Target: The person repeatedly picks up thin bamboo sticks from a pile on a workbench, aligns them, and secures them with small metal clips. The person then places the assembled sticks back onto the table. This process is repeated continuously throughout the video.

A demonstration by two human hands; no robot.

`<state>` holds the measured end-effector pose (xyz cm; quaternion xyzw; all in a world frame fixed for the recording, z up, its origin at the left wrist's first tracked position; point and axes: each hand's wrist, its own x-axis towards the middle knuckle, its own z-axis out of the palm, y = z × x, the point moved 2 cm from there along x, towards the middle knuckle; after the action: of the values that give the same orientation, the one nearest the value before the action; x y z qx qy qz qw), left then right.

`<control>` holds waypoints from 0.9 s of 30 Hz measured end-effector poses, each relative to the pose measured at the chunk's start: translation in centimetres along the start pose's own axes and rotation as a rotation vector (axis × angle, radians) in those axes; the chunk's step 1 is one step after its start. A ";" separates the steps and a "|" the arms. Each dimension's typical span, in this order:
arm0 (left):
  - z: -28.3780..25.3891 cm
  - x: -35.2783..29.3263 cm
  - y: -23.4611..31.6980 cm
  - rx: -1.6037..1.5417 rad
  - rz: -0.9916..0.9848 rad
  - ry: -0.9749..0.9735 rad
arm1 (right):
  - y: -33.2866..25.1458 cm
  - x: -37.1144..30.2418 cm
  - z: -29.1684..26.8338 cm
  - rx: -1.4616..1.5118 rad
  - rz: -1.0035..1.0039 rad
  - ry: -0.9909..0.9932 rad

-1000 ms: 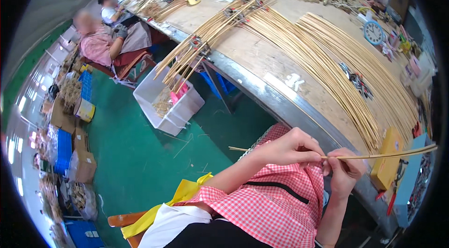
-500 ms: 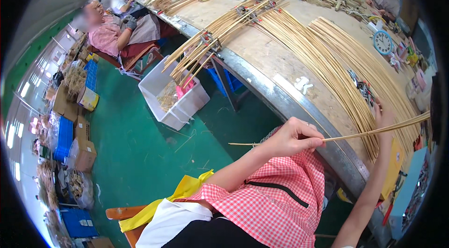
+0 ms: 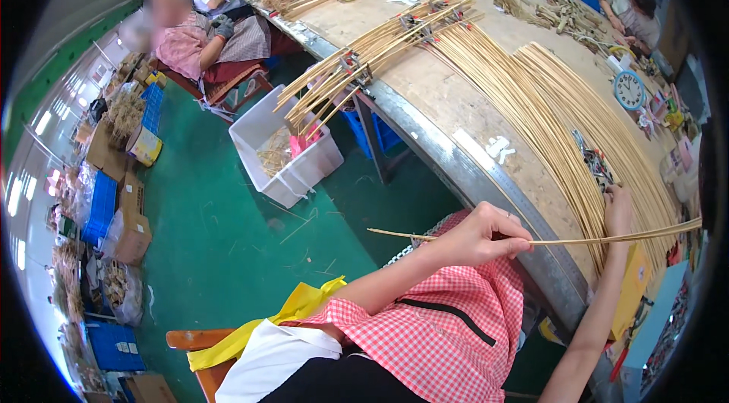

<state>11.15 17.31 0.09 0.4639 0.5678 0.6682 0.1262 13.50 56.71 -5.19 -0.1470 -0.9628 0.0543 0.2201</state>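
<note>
My left hand (image 3: 490, 236) is closed in a pinch on thin tan sticks (image 3: 585, 240), which look like bamboo. They run across my lap and out to the right over the table edge. At the pile of small metal clips (image 3: 594, 158), my right hand (image 3: 618, 209) has its fingers curled in at the near end. Whatever lies between those fingertips is too small to make out. The clips rest on long rows of loose sticks (image 3: 524, 110) spread along the table (image 3: 425, 91).
Clamped sticks (image 3: 372, 53) overhang the table edge above a white bin (image 3: 258, 126). White plastic pieces (image 3: 499, 148) lie near the metal edge. A blue round clock (image 3: 629, 90) stands at the right, by a yellow box (image 3: 632, 281). Other people sit at the far left and far right.
The view has shifted slightly. The sticks in my left hand now lie more level, their right end lower. My right hand stays at the clips, its fingers a little lower in view.
</note>
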 end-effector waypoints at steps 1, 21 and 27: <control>0.0 0.1 0.1 -0.006 -0.008 0.000 | 1.0 0.2 0.4 -0.013 -0.014 -0.030; -0.3 0.3 0.6 0.049 0.031 0.010 | 0.0 -1.5 -2.9 -0.133 0.038 0.359; -0.1 -0.1 0.3 0.033 -0.008 0.001 | -10.8 -7.3 -7.9 0.338 0.327 0.067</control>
<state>11.24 17.06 0.34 0.4632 0.5807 0.6585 0.1208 20.42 44.51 0.72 -0.2636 -0.8956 0.2446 0.2618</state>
